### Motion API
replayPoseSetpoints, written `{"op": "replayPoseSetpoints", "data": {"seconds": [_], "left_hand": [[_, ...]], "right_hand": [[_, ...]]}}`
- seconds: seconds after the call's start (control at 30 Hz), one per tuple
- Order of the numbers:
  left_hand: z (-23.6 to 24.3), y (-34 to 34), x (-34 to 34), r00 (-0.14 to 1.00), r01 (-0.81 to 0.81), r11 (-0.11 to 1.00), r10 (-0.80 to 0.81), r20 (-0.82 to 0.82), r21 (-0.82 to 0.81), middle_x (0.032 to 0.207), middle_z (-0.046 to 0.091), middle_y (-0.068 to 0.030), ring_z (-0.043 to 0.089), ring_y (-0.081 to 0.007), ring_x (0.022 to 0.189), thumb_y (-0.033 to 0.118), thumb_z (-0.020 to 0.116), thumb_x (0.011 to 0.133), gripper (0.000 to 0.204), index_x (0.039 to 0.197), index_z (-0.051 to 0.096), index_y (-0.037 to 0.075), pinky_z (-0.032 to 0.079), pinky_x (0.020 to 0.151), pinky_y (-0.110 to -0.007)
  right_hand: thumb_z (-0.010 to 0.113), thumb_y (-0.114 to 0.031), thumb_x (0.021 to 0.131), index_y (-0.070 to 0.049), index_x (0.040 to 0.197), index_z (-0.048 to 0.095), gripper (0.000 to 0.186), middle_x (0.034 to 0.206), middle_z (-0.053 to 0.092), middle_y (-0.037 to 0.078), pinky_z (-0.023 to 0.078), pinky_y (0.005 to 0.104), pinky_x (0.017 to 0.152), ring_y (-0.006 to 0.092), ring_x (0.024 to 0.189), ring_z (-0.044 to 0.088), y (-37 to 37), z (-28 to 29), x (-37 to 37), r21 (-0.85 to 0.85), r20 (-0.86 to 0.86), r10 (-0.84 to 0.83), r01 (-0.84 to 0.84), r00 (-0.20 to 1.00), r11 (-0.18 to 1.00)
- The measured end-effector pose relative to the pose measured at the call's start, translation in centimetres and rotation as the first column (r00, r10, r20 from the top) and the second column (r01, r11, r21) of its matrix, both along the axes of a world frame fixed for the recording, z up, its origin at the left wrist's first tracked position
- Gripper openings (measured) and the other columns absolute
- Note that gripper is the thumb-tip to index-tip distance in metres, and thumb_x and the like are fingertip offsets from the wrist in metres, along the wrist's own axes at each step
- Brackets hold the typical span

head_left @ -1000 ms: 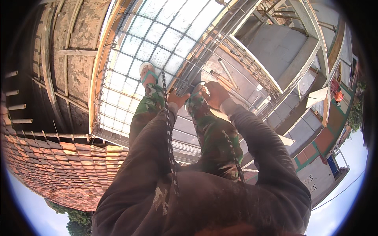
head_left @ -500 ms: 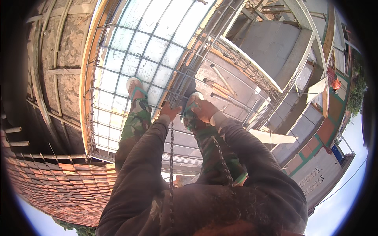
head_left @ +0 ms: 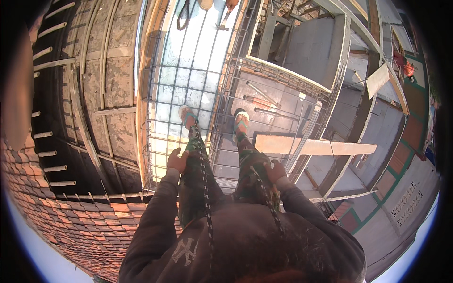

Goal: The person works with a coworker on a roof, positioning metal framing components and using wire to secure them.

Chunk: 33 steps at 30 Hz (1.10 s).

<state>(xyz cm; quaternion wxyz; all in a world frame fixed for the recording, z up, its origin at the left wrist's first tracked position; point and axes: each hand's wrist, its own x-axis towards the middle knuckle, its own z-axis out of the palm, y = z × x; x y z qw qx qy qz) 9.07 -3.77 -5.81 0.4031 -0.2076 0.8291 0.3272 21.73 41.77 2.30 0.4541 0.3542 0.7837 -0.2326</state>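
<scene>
My left hand (head_left: 177, 161) is beside my left knee, thumb and fingers apart, with nothing seen in it. Against my right knee (head_left: 250, 162) rests my right hand (head_left: 275, 172), its fingers loosely spread and empty as far as they show. Both my feet, in sandals, stand at a grid of steel reinforcing bars (head_left: 186, 78). Under the left part of that grid lies a pale marked sheet (head_left: 172, 96). A bundled rebar cage (head_left: 225, 94) runs lengthwise between my feet. Two patterned cords (head_left: 206, 188) hang down in front of my chest.
At the top, another person's hand (head_left: 231, 4) holds a hammer (head_left: 222, 27), near a dark looped strap (head_left: 183, 20). Several bars and tools (head_left: 262, 94) lie on the grey slab at right, beyond a wooden plank (head_left: 316, 145). Roof tiles (head_left: 71, 226) slope away at left.
Both hands have left the rebar beside my right foot and drawn back to my knees. My body is more upright. The other person's hand and hammer now show at the top.
</scene>
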Motion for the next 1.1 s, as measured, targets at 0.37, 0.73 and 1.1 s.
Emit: {"op": "replayPoseSetpoints", "data": {"seconds": [0.37, 0.73, 1.1], "left_hand": [[0.6, 7.2, -5.5, 0.988, 0.044, 0.995, -0.057, 0.142, 0.089, 0.133, 0.059, -0.0252, 0.057, -0.0347, 0.125, 0.045, 0.073, 0.084, 0.073, 0.132, 0.055, -0.007, 0.044, 0.105, -0.04], [-31.5, 21.9, -8.9, 0.983, 0.155, 0.958, -0.125, -0.137, 0.242, 0.124, 0.062, -0.023, 0.059, -0.0319, 0.119, 0.05, 0.082, 0.075, 0.088, 0.132, 0.051, -0.008, 0.046, 0.101, -0.041], [-43.7, 24.2, -7.1, 0.957, 0.121, 0.931, -0.016, -0.291, 0.346, 0.096, 0.061, -0.0155, 0.058, -0.0264, 0.09, 0.043, 0.072, 0.087, 0.069, 0.128, 0.047, -0.007, 0.048, 0.082, -0.04]], "right_hand": [[0.056, -0.054, 0.092, 0.001, 0.133, 0.054, 0.068, 0.123, 0.062, 0.028, 0.044, 0.0472, 0.102, 0.043, 0.119, 0.057, -4.7, -2.4, -2.8, -0.155, 0.055, 0.02, -0.011, 0.998, 0.988], [0.053, -0.046, 0.097, -0.001, 0.133, 0.052, 0.057, 0.141, 0.049, 0.02, 0.025, 0.0469, 0.12, 0.0336, 0.138, 0.04, -4.2, -37.2, -30.1, 0.207, -0.799, 0.588, -0.858, 0.13, 0.47], [0.059, -0.026, 0.09, -0.006, 0.091, 0.065, 0.02, 0.096, 0.063, 0.009, 0.04, 0.0411, 0.103, 0.0271, 0.099, 0.058, -1.2, -48.8, -33.2, 0.326, -0.937, 0.27, -0.828, -0.22, 0.457]]}}
